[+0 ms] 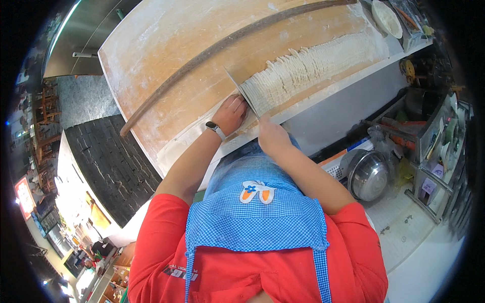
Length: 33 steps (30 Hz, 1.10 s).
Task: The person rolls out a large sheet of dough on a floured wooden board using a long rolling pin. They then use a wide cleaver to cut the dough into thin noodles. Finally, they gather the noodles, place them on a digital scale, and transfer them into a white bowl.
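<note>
My right hand (273, 136) is closed around the handle of a broad knife (246, 96), whose blade stands on edge across a folded sheet of dough (189, 138). Close to the left side of the blade, my left hand (231, 113) presses on the dough with its fingers bent; a watch is on that wrist. To the right of the blade lies a long row of thin cut noodles (310, 72), some strands lifted along its upper edge. All this rests on a floured wooden board (159, 49). The knife's handle is mostly hidden in my hand.
A long wooden rolling pin (227, 41) lies across the board beyond the dough, one end past its left edge. A white bowl of flour (386, 19) is at the far right corner. Lower right are a metal bowl (369, 176) and a metal rack (432, 178) with utensils.
</note>
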### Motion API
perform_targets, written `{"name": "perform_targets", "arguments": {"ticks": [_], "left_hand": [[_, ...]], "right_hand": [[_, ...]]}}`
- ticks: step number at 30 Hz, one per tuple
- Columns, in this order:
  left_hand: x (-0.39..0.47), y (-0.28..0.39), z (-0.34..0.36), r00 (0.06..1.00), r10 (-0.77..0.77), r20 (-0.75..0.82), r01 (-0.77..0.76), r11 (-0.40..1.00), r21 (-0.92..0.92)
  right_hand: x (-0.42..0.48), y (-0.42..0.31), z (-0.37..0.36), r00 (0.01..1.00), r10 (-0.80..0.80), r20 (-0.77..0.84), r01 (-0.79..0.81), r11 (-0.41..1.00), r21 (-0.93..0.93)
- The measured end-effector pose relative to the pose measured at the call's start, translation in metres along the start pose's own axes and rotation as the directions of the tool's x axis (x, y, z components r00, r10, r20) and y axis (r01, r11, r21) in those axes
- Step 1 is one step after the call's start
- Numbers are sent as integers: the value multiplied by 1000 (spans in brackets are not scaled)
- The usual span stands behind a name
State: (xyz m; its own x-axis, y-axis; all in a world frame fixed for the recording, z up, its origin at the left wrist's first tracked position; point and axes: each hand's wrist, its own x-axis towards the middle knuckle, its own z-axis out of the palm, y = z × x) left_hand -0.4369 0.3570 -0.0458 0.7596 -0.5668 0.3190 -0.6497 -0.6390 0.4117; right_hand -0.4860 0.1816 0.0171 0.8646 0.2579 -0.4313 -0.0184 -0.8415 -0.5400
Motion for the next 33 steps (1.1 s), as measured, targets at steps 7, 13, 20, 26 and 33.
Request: {"name": "perform_targets", "arguments": {"ticks": [7,13,20,26,33], "left_hand": [[-2,-1,-5,999,-11,43,12,1000,-4],[-7,1,-1,1000,-20,-1,20,1000,8],[-8,-1,-6,1000,12,22,-12,1000,-1],[-12,-4,1,999,-46,-25,47,999,1],[-8,-1,-9,1000,14,-22,-14,1000,-26]], "right_hand": [[5,0,-12,997,-20,-73,21,1000,9],[-28,-8,-17,988,107,110,-103,994,-41],[14,-13,-11,999,4,-45,-3,1000,9],[-28,-5,-14,993,76,92,-78,997,18],[30,-20,-4,999,8,-31,-8,1000,-5]]}}
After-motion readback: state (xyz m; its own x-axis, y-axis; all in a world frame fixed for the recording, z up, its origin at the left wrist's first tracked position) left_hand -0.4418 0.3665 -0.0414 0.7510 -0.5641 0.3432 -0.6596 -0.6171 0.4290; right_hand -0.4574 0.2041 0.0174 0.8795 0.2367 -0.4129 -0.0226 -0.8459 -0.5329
